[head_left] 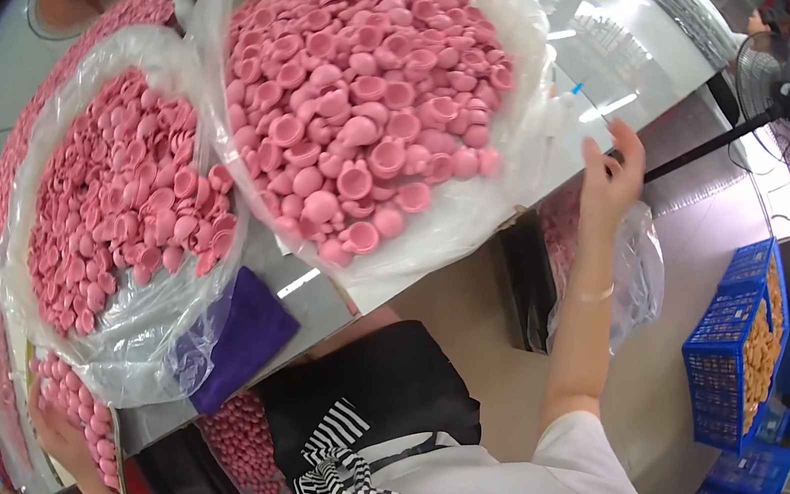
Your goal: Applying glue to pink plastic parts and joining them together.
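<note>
Right hand point(610, 176) is raised over the right edge of the table point(600, 43), fingers spread and slightly curled, palm turned away from the camera; it pinches nothing, and a thin band sits on the wrist. Its fingertips are just beside the rim of the large clear bag point(481, 209), which lies open on the table near that edge and is heaped with pink rubber cups point(365, 101), small dome-shaped pieces with short necks. A second clear bag point(101, 327) of the same pink pieces point(118, 208) lies toward the left part of the table, its side touching the first bag; more pink pieces run in a band along the far left edge. A purple cloth point(241, 337) hangs over the near edge between the two bags. Left hand point(61, 433) is at the near left corner, low in the frame, against a flat tray of pink pieces point(79, 415); it seems to grip the tray's edge, but the view there is dark and distorted, so I cannot tell how the fingers stand. Below the right edge a clear bag point(638, 281) hangs beside a dark bin. Blue crates point(735, 345) holding tan pieces stand on the floor to the right, and a black standing fan point(776, 83) stands beyond them.
</note>
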### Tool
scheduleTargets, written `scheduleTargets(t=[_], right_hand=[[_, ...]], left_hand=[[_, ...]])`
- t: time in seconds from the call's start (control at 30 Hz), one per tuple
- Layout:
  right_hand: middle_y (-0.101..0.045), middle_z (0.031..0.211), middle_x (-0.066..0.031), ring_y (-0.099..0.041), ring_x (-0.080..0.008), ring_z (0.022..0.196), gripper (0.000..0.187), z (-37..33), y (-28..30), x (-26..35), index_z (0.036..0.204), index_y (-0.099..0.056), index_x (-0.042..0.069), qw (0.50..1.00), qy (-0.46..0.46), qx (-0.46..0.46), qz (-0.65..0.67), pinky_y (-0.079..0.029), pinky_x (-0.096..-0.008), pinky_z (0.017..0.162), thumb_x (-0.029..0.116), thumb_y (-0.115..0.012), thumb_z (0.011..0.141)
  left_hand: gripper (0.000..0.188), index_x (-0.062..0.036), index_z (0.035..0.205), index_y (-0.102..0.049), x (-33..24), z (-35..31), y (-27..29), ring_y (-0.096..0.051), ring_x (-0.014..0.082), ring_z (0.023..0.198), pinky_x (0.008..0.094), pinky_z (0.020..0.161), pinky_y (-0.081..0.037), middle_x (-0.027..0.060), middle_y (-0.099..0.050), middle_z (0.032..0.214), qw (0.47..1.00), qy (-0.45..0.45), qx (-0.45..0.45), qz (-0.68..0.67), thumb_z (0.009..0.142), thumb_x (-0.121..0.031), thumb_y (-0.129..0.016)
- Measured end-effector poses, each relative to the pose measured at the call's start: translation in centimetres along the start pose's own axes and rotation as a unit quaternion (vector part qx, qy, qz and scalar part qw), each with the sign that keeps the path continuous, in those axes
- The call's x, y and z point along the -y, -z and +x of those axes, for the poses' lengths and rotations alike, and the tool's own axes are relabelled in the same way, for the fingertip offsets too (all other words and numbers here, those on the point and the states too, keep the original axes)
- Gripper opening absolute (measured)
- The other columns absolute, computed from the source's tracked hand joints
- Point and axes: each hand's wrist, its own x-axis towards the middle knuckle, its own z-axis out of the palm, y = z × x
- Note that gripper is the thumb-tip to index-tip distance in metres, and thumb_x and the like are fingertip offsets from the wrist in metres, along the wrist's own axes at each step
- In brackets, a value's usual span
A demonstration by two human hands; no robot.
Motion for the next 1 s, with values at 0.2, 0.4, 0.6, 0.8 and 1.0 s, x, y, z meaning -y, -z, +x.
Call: scheduleTargets(t=[0.2,0.4,0.6,0.8,1.0], right_hand=[[-0.065,0.084,-0.0117,-0.060,-0.0186,0.080,0.036,1.9,-1.1,-1.9,0.089,-0.064,-0.002,0.976,-0.030,0.209,-0.051,-0.043,-0.0291,0.076,0.027,-0.070,0.070],[-0.055,0.106,-0.0142,-0.047,-0.0214,0.101,0.031,-3.8,5.7,5.7,0.087,-0.065,0.000,0.826,-0.145,0.403,0.366,-0.038,-0.0325,0.081,0.020,-0.069,0.064],[-0.059,0.097,-0.0101,-0.054,-0.0183,0.083,0.028,-3.7,6.3,2.6,0.096,-0.062,0.002,0.876,-0.083,0.430,0.203,-0.042,-0.0245,0.076,0.020,-0.062,0.074],[-0.065,0.074,-0.0135,-0.062,-0.0227,0.069,0.030,7.3,-4.5,-7.8,0.087,-0.065,0.000,0.965,-0.017,0.260,-0.024,-0.048,-0.0307,0.064,0.027,-0.061,0.075],[-0.065,0.083,-0.0186,-0.063,-0.0328,0.078,0.024,10.2,-6.9,-4.4,0.080,-0.067,0.001,0.801,0.074,0.503,-0.316,-0.051,-0.0416,0.070,0.019,-0.055,0.069]], left_hand=[[0.038,-0.0036,0.102,-0.055,-19.8,-0.2,-7.5,-0.043,0.0411,0.116,0.0519,0.101,-0.024,0.0137,-0.061,0.105,0.870,-0.039,0.344,-0.351,0.074,-0.027,-0.069],[0.066,-0.0018,0.137,-0.014,-32.5,-3.5,-18.4,-0.033,0.0251,0.126,0.0337,0.104,-0.021,0.0168,-0.036,0.134,0.507,0.053,0.527,-0.680,0.085,-0.014,-0.052],[0.030,0.0008,0.113,-0.051,-35.9,-6.1,-22.3,-0.048,0.0134,0.099,0.0270,0.083,-0.039,0.0080,-0.050,0.113,0.403,0.124,0.542,-0.727,0.092,-0.020,-0.044],[0.032,0.0007,0.087,-0.057,-36.4,-12.3,-31.7,-0.056,0.0314,0.071,0.0385,0.061,-0.042,0.0176,-0.056,0.074,0.701,-0.099,0.526,-0.471,0.086,-0.031,-0.052],[0.040,0.0000,0.091,-0.057,-34.8,-16.2,-36.0,-0.056,0.0383,0.088,0.0430,0.072,-0.044,0.0238,-0.059,0.091,0.743,0.028,0.556,-0.371,0.084,-0.039,-0.051]])
